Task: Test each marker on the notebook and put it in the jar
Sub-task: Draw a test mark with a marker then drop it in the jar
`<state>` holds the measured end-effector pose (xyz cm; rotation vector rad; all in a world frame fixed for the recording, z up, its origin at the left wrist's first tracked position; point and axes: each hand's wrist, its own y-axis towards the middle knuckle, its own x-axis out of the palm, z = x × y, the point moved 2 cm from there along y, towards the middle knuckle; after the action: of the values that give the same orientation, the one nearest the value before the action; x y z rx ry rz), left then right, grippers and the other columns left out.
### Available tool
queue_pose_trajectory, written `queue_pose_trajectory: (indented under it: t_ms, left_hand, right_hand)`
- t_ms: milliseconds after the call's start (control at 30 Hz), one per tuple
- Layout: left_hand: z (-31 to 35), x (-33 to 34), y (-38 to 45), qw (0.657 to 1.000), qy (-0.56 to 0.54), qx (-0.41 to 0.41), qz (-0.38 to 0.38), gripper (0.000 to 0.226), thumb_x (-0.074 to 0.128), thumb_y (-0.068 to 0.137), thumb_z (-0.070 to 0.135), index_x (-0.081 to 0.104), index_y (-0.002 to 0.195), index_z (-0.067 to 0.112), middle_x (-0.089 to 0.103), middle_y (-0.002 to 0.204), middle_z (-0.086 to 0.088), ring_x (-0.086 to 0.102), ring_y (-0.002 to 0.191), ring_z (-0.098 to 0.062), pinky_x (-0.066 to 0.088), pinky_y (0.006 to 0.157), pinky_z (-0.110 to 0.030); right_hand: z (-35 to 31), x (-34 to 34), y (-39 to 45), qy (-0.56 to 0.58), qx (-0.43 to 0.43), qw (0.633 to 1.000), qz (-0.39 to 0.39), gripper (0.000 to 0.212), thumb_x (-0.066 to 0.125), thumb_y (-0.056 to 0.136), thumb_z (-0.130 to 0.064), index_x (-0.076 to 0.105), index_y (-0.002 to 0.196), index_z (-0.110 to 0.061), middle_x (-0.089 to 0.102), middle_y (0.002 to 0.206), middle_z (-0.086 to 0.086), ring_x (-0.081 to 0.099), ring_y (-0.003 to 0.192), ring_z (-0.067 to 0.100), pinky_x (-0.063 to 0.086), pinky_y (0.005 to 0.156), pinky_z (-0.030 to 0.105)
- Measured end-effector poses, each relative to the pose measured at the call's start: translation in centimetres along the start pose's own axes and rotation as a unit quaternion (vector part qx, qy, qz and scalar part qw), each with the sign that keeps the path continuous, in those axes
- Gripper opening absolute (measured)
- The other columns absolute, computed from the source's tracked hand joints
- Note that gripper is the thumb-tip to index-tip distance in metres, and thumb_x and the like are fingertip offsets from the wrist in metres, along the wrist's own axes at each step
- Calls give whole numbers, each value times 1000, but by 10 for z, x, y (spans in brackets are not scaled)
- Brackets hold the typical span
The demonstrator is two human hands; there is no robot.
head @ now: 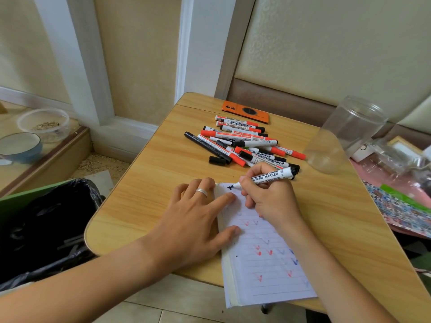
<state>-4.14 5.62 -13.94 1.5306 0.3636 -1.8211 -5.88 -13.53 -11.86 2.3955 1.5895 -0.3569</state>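
Our right hand [268, 194] pinches the marker [270, 177], tip on the notebook [261, 252], its long axis pointing to two o'clock toward the jar [342, 134], while our left hand [198, 215] lies flat.

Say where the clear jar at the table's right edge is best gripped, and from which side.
Probably around the clear jar's mid wall, from its near left side, where the table is bare. It stands leaning in this wide view, mouth away, so a top grip looks awkward. The marker pile lies to its left, clutter to its right.
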Motion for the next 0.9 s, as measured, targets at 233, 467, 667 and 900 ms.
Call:
queue_pose_trajectory:
  t_ms: [233, 467, 667, 900]
  left_hand:
    - [4, -2, -2, 1000, 3, 6, -1, 77, 17, 87, 87, 45, 137, 36, 43, 132, -3, 40, 126, -24, 31, 107, -45]
    - [3, -1, 0, 1000, 10, 0, -12, 87, 25, 76, 96, 40, 140, 38, 37, 138, -2, 34, 131, -22, 23, 111, -42]
    - [-2, -5, 0, 1000, -2, 6, -30, 87, 27, 77, 95, 29, 145, 41, 29, 144, 3, 25, 138, -17, 16, 116, -39]
    - [-3, -7, 6, 999, -40, -9, -6, 58, 26, 91, 75, 38, 136, 41, 37, 130, 7, 36, 124, -12, 26, 108, -38]
  right_hand:
    - [-1, 2, 0, -7, -13, 1000, -20, 13, 71, 96, -9, 63, 85, -8, 64, 58, 8, 56, 46, 13, 40, 41, 15]
    - [-4, -2, -2, 23, 3, 1000, -17, 15, 68, 98, -10, 60, 86, -10, 65, 65, 11, 53, 42, 12, 34, 36, 19]
    - [-12, -24, 1, 89, 27, 995, 24, 15, 68, 98, -11, 61, 85, -13, 63, 66, 7, 55, 48, 17, 35, 36, 23]
    - [1, -7, -9, 40, 53, 998, 18, 17, 68, 97, -16, 60, 82, -18, 62, 68, 5, 53, 47, 14, 31, 37, 20]
